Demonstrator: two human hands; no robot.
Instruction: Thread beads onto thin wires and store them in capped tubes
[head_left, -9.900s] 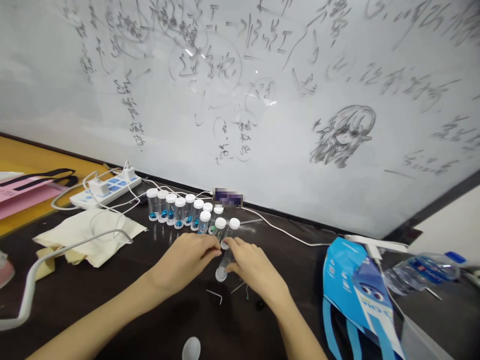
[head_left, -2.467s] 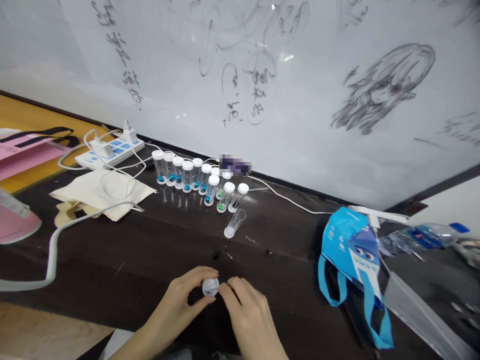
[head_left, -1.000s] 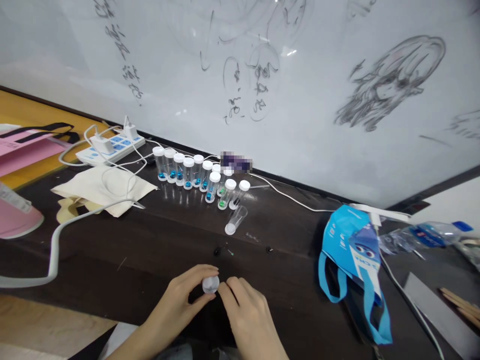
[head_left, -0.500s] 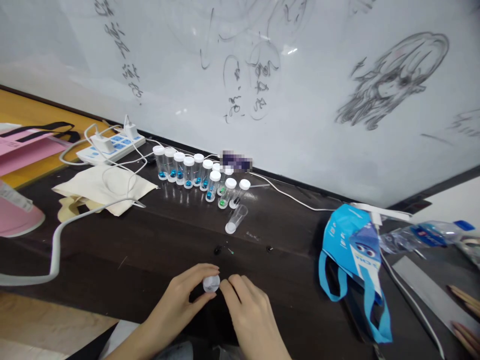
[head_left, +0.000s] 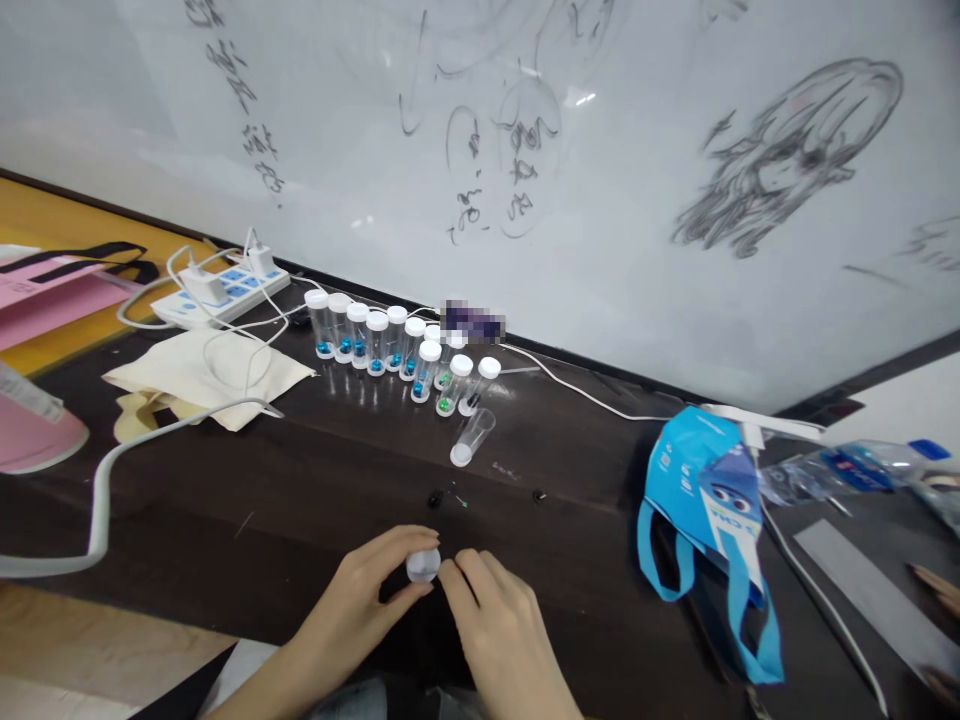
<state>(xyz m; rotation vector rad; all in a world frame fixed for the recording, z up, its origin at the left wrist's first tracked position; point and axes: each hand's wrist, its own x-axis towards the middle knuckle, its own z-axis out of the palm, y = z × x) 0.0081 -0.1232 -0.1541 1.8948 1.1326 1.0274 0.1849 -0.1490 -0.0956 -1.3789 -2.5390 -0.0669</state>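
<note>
**Both hands meet on a small white-capped vial at the table's near edge**

At about 6 o'clock in the view, the left hand (head_left: 360, 610) curls around a small white-capped vial (head_left: 423, 565), its thumb and forefinger pinched on the cap's sides. The right hand (head_left: 495, 630) comes in from 5 o'clock with its fingers (head_left: 459, 585) drawn together, the tips touching the vial's right side. Only the vial's round white top shows; the body below is hidden by the fingers, so what is inside cannot be told.

At 12 o'clock from the hands, well apart from them, an open clear tube (head_left: 471, 438) lies on its side on the dark table (head_left: 315, 480), its mouth towards the hands. Just past it, a row of capped vials (head_left: 390, 345) stands upright, running off towards 11 o'clock; most hold something blue at the bottom, and one near the right end holds something green. Between the lying tube and the hands, a few small dark bits (head_left: 435, 497) lie scattered on the table.

At 10 o'clock, a cream cloth bag (head_left: 202, 372) lies flat, with a white power strip (head_left: 221, 290) beyond it and a grey cable (head_left: 112, 460) crossing in front. At 3 o'clock, a blue printed bag (head_left: 705, 510) stands on the table. A scribbled whiteboard (head_left: 525, 150) fills the back from 10 to 2 o'clock.
</note>
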